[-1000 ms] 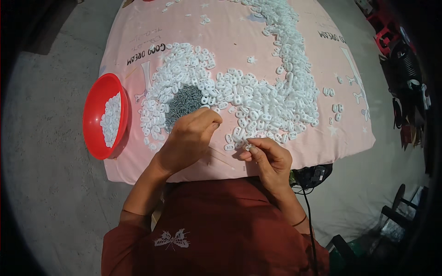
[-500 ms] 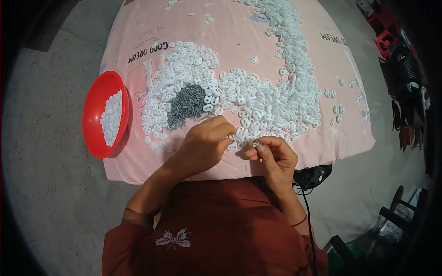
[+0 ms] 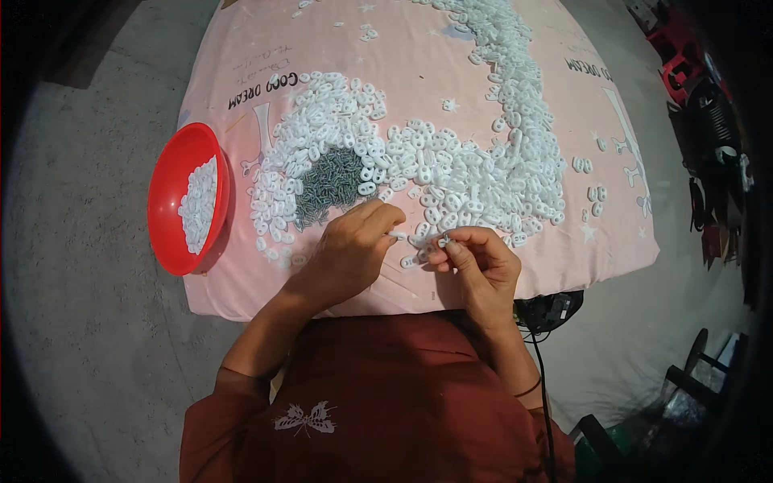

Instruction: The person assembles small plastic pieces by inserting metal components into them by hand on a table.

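A wide heap of small white plastic clips (image 3: 451, 161) covers a pink cloth-covered table (image 3: 419, 72). A pile of small grey screws (image 3: 330, 181) lies within the heap at its left. My left hand (image 3: 350, 249) pinches a small screw at its fingertips, just below the grey pile. My right hand (image 3: 475, 266) holds one white clip between thumb and forefinger, close to the left hand's fingertips. Both hands are over the table's near edge.
A red bowl (image 3: 173, 201) holding white pieces sits at the table's left edge. Grey concrete floor surrounds the table. Dark clutter and red items stand at the right rim. A black device with a cable (image 3: 547, 310) lies under the table's near right.
My left hand has come back from the grey screw pile toward my right hand. The right hand lifted slightly with its clip.
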